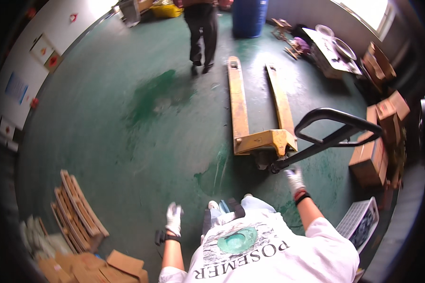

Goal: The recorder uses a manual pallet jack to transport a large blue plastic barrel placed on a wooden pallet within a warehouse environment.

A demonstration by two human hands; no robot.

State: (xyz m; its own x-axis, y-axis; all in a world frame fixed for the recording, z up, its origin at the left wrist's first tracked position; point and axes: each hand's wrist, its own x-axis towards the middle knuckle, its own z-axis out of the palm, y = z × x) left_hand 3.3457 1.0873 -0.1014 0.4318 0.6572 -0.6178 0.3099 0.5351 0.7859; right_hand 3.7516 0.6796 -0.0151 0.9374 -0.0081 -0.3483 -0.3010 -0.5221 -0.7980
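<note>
The gloved right hand [295, 178] reaches out to the base of the black tiller of a yellow pallet jack [259, 137], close against the shaft near the pump; whether the fingers are wrapped round it cannot be told from here. The gloved left hand [174, 219] hangs free at the person's side, fingers loosely together, gripping nothing, with a black band at the wrist. The pallet jack stands on the green floor [127, 141] just ahead of the person, its long axis running away from them: two yellow forks point toward the far end of the room, while the black loop handle [337, 125] leans back and to the right. Low on the right, near the right elbow, a white slatted plastic crate [359, 221] holds something dark that cannot be made out. Beyond it, brown cardboard boxes [378, 141] are stacked along the right wall, one with a pale label on its face. A blue drum [249, 16] stands at the far end, just beside a walking person [202, 33] in dark trousers. On the left, wooden pallets [78, 212] lean near flattened brown cardboard [104, 266]. The white left wall carries small square signs [47, 52] with red marks and one blue sheet [16, 87].
</note>
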